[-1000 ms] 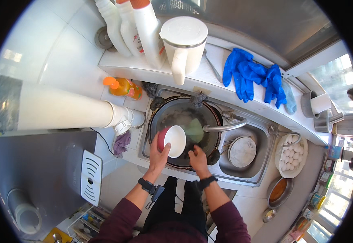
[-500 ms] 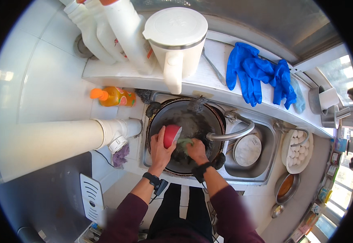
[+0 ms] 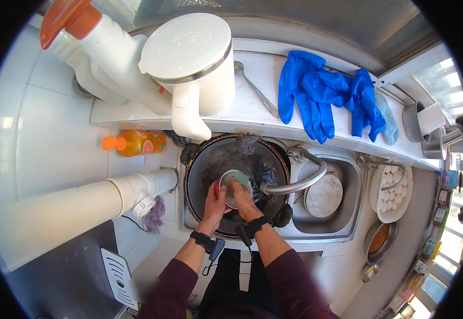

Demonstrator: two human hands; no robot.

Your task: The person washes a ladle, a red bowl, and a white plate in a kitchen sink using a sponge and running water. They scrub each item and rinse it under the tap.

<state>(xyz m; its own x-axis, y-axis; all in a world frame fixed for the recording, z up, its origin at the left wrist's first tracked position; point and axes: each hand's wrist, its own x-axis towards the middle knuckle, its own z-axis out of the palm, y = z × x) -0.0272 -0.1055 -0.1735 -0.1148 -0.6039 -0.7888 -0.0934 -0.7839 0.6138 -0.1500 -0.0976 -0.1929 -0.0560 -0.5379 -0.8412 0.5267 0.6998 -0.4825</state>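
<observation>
A red bowl (image 3: 217, 188) with a pale inside tilts over a large dark pan (image 3: 199, 162) that sits in the left sink basin. My left hand (image 3: 214, 205) grips the bowl by its outer side, fingers wrapped round it. Inside the bowl is my right hand (image 3: 243, 203), pressing a light green cloth or pad (image 3: 236, 176) against the inner wall; its fingertips are partly hidden. Dark, wet-looking water (image 3: 264, 178) lies in the pan, beneath the metal faucet (image 3: 290, 187). A grey scouring ball (image 3: 248, 144) rests at the pan's far rim.
White dishes (image 3: 324, 196) lie in the right basin (image 3: 316, 226). Farther right are a basket of eggs (image 3: 392, 196) and a metal bowl (image 3: 380, 242). On the ledge stand a cream jug (image 3: 199, 69), white bottles, a spoon (image 3: 257, 89) and blue gloves (image 3: 316, 93). An orange bottle (image 3: 138, 143) lies left.
The bowl has turned from showing its red outside to showing its inside. My right hand has moved left into it with the green cloth or pad. The view has shifted slightly.
</observation>
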